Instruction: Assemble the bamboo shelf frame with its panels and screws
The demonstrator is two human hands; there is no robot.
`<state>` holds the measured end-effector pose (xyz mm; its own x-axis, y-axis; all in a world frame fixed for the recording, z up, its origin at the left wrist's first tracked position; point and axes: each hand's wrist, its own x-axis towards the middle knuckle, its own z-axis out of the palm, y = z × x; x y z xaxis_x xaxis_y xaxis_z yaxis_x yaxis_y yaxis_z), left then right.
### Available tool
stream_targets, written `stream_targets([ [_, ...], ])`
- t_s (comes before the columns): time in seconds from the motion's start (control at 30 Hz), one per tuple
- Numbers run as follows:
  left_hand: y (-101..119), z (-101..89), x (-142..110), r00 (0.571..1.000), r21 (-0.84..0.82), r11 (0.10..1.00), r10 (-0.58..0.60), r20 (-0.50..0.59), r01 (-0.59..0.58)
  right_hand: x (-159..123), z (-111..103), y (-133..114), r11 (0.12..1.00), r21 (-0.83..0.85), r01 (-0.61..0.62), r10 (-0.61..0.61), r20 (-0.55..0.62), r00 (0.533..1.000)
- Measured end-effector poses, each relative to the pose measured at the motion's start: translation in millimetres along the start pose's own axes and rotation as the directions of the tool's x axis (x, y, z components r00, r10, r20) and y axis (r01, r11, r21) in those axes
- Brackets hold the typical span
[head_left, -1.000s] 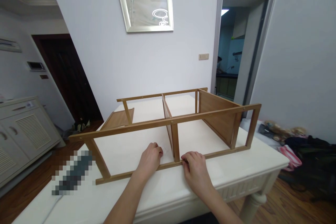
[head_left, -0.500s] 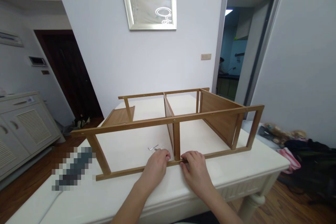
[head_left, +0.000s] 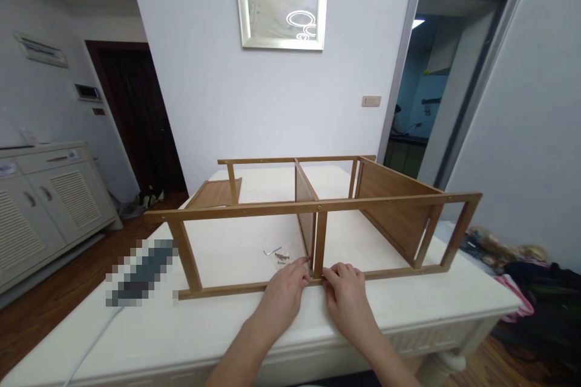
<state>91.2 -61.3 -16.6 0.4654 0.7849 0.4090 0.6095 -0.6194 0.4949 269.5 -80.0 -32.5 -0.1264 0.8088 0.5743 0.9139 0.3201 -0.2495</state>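
A light brown wooden shelf frame (head_left: 254,211) lies on its side on the white table (head_left: 218,338). At the foot of its middle post (head_left: 321,242), my left hand (head_left: 284,293) has curled fingers at the lower rail and the near corner of the middle shelf board (head_left: 305,193). My right hand (head_left: 348,296) grips that rail just right of the post, thumb on the near side. Beyond my left hand, an L-shaped hex key (head_left: 273,251) and several screws (head_left: 282,257) lie by a clear plastic bag (head_left: 297,250). My fingertips are partly hidden.
Another shelf board (head_left: 394,211) spans the frame's right part. A loose wooden board (head_left: 215,193) lies at the back left. A blurred-out dark object (head_left: 143,272) with a white cable (head_left: 93,338) is on the left. Clothes (head_left: 521,266) are piled beyond the table's right end.
The view has turned a little left, so everything sits further right. My left hand has shifted slightly towards the board's corner, and the screws now show. Both hands stay at the post's foot.
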Motion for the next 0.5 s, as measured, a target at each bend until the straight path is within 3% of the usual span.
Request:
stream_targets([
  [0.27,1.9,0.6,-0.8,1.000,-0.038,0.999,-0.004,-0.007,0.003,5.4,-1.2,4.3,0.997,0.062,-0.038,0.031,0.100,0.994],
  [0.5,-1.8,2.4,-1.3,0.983,0.020,1.000,0.002,-0.184,0.002,5.5,0.2,4.5,0.993,0.079,-0.090,0.077,0.158,0.984],
])
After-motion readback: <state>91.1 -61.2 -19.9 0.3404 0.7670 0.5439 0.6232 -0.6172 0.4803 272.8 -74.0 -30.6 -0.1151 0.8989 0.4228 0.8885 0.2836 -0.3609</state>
